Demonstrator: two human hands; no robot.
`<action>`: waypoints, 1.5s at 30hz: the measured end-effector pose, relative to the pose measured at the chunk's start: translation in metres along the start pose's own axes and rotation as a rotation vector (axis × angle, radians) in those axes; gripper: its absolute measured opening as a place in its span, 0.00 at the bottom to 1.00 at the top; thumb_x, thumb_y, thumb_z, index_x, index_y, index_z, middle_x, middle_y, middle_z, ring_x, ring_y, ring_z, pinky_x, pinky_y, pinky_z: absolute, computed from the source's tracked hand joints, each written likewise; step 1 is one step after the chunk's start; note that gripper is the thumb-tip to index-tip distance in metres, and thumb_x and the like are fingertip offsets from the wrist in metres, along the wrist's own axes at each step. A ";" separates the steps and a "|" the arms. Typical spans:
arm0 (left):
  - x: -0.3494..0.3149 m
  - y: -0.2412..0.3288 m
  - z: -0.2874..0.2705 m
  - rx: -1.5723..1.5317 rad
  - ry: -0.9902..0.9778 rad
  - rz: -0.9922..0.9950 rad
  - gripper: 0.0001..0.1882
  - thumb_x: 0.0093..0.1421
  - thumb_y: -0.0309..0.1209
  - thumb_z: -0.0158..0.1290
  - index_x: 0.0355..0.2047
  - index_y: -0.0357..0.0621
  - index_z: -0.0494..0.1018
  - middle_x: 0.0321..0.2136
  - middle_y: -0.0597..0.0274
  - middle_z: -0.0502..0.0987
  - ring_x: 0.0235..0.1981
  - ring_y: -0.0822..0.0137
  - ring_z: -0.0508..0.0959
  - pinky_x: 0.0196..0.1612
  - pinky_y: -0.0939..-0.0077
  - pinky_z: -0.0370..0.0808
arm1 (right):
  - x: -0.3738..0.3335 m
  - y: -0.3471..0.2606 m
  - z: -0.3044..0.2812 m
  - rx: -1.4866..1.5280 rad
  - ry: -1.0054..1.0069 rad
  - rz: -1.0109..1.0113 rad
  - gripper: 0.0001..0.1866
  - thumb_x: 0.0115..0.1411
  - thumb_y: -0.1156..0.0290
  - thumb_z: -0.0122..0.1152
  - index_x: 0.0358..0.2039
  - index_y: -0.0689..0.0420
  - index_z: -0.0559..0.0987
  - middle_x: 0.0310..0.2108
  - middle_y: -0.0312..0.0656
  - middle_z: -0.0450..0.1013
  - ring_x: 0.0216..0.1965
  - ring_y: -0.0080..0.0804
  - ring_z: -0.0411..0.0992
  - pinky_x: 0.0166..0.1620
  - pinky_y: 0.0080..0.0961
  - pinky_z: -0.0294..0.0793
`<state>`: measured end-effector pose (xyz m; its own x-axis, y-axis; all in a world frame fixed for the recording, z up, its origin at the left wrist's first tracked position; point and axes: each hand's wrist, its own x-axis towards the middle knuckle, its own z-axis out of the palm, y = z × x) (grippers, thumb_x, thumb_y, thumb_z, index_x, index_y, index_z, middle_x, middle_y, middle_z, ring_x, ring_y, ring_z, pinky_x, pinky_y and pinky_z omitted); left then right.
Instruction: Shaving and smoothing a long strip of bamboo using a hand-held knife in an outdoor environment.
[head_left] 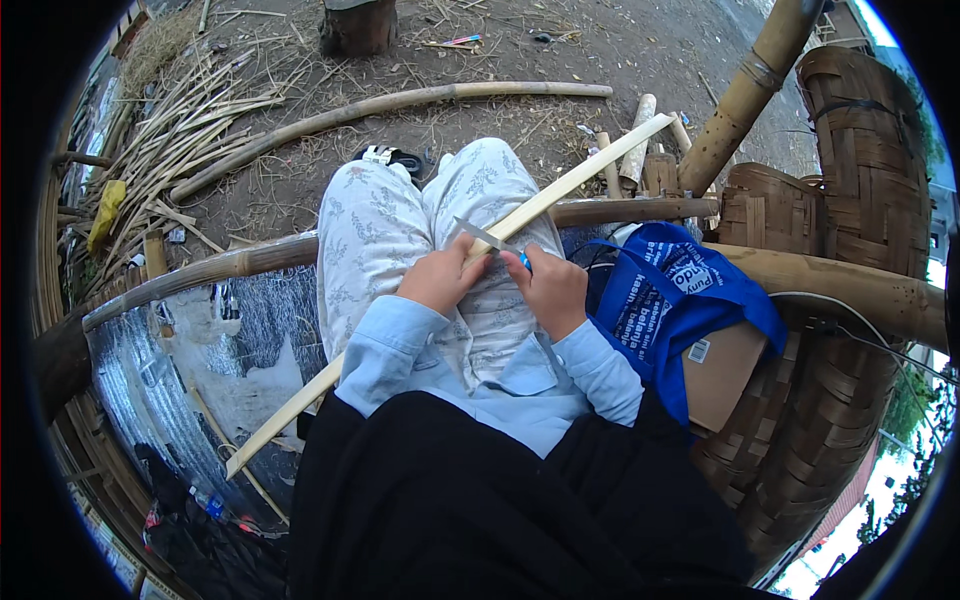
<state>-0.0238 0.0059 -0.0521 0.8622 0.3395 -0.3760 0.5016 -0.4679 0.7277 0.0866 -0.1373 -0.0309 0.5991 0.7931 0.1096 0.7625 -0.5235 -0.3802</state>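
The bamboo strip (560, 190) lies diagonally across the lap; its midsection is hidden under both hands. Left hand (440, 278) is clamped on the strip. Right hand (552, 290) is closed on a knife (480, 234), handle mostly covered, beside a blue bag (680, 290).

Bamboo strip (560, 190): mid-section hidden under left hand (440, 277), lower stretch behind the sleeve. Knife (480, 234) handle buried in right hand (550, 290), only a blue bit shows. Cardboard box (722, 372) half covered by blue bag (670, 290).
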 end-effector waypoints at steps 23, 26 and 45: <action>-0.005 0.000 -0.004 -0.029 -0.024 0.009 0.21 0.60 0.51 0.40 0.36 0.44 0.63 0.23 0.43 0.74 0.27 0.42 0.75 0.31 0.52 0.69 | 0.019 0.059 -0.034 -0.089 -0.014 0.169 0.24 0.59 0.49 0.47 0.16 0.56 0.70 0.11 0.49 0.66 0.17 0.52 0.67 0.20 0.42 0.64; -0.004 0.003 -0.005 -0.042 -0.042 -0.007 0.21 0.60 0.51 0.41 0.37 0.44 0.64 0.23 0.43 0.75 0.28 0.42 0.75 0.31 0.52 0.69 | -0.004 0.015 -0.015 0.038 -0.125 0.003 0.24 0.58 0.50 0.49 0.14 0.55 0.68 0.10 0.46 0.65 0.13 0.47 0.67 0.17 0.39 0.64; -0.009 -0.001 -0.012 -0.111 -0.090 -0.052 0.22 0.60 0.50 0.40 0.38 0.43 0.64 0.25 0.40 0.74 0.29 0.42 0.75 0.32 0.53 0.68 | 0.051 0.100 -0.028 -0.426 0.194 0.494 0.27 0.60 0.46 0.40 0.20 0.57 0.73 0.16 0.49 0.72 0.20 0.52 0.72 0.22 0.45 0.68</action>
<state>-0.0325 0.0131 -0.0426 0.8408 0.2841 -0.4608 0.5388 -0.3570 0.7630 0.2005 -0.1578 -0.0379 0.9043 0.3802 0.1942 0.3941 -0.9183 -0.0376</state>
